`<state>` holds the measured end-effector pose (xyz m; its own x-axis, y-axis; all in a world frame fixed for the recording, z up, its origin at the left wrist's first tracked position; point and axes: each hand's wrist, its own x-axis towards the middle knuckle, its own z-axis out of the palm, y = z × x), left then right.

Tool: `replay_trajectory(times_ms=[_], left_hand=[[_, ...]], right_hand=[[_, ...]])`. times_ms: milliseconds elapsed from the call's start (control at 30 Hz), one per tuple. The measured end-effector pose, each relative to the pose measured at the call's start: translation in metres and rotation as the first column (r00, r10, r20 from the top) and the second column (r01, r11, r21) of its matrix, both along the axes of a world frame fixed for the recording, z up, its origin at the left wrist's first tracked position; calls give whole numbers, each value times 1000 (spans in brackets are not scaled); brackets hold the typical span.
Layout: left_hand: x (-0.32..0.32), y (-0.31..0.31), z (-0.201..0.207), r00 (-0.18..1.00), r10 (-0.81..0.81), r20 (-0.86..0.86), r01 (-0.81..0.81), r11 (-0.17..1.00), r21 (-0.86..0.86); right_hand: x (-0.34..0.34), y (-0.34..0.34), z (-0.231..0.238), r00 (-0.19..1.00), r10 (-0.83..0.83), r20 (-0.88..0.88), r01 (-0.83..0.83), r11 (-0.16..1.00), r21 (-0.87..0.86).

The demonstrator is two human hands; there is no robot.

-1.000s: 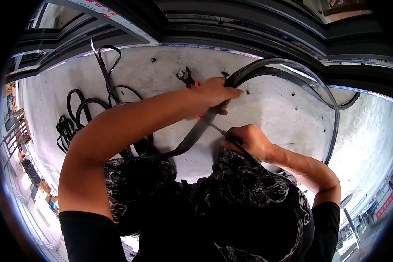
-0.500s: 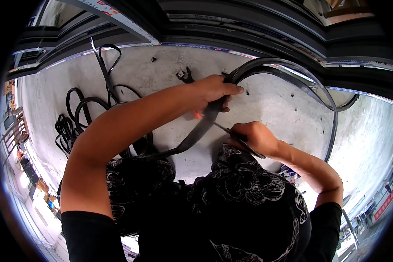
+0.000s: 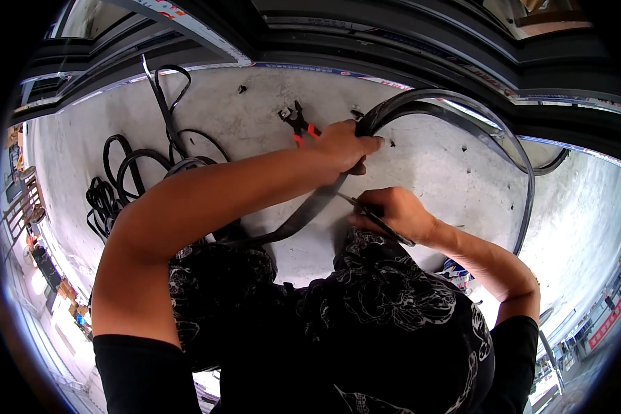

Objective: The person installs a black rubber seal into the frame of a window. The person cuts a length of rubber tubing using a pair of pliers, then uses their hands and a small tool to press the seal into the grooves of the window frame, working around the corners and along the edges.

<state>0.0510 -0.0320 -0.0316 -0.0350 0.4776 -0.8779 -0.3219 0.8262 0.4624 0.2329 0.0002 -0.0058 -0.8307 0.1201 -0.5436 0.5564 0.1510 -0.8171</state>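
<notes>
A flat, flexible black rubber strip (image 3: 303, 209) runs across the middle, from beside my left knee up through my left hand (image 3: 348, 146). The fingers of that hand are closed round it. Beyond the grip, the strip bends in a wide loop to the right. My right hand (image 3: 395, 212) is closed on dark scissors (image 3: 377, 219), whose tips point up and left at the strip's edge just below the left hand. Whether the blades touch the strip I cannot tell. Pliers with red handles (image 3: 297, 123) lie on the floor past my left wrist.
Coiled black strips (image 3: 127, 172) lie on the pale concrete floor (image 3: 255, 96) to the left. Dark metal frame profiles (image 3: 393, 55) stretch along the far side. Small black scraps dot the floor. My knees, in patterned black trousers (image 3: 400, 290), are close below the hands.
My left hand and forearm have shifted slightly, and the pliers' red handles now show more. My right hand with the scissors has moved a little up and left.
</notes>
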Motion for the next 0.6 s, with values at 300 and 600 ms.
replay_trajectory(times_ms=[300,600], left_hand=[[-38,14,-7,963,-258,-72,264,961,86],[-76,20,1,338,-650,-681,883,469,-10]], right_hand=[[12,-14,5,972,93,-214,-46,976,212],[101,26,-50,917,-44,397,-268,669,693]])
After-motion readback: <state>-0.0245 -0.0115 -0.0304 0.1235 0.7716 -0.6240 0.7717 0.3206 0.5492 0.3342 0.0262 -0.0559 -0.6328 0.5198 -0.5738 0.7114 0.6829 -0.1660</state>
